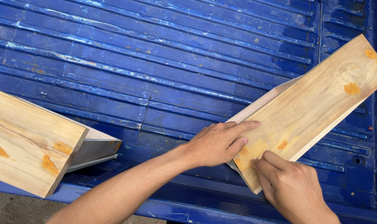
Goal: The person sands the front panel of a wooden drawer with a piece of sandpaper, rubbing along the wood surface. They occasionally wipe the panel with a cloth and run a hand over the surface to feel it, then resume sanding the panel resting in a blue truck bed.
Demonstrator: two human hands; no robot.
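board: pale matt wood, orange blotches | truck bed: glossy blue ribbed metal, chipped paint
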